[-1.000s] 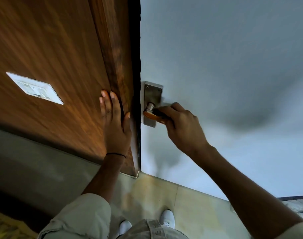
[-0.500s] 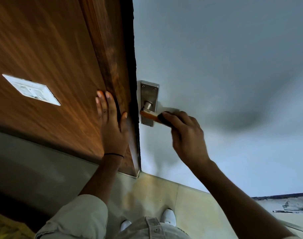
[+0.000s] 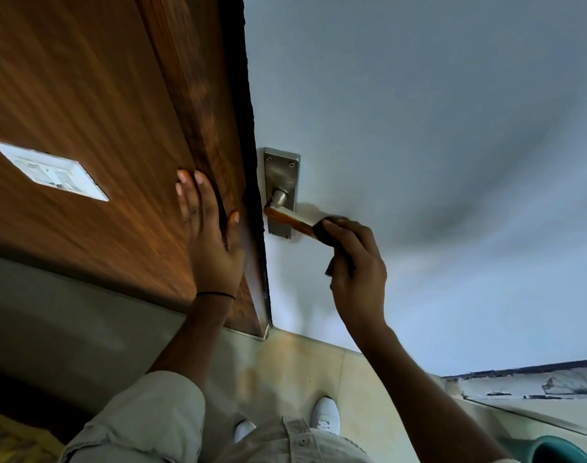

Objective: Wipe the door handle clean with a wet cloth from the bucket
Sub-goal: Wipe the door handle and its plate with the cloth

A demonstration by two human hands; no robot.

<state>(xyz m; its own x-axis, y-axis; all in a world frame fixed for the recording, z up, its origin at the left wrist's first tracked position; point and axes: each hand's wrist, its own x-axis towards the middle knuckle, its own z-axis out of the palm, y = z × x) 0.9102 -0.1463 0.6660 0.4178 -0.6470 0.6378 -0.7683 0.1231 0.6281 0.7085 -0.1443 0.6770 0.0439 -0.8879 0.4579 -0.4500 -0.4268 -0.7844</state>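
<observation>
Since the earlier frame, right hand (image 3: 357,262) slides outward: fingers pinch dark cloth (image 3: 322,228) around lever handle (image 3: 290,219) tip. Left hand (image 3: 212,235) flat, fingers together, on door frame (image 3: 198,105). I judge wiping underway; bucket (image 3: 560,451) bottom right.

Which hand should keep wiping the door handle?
The right hand. It already pinches a dark cloth around the outer end of the door handle. The left hand lies flat on the wooden frame, holding nothing, so it looks busy bracing.
</observation>
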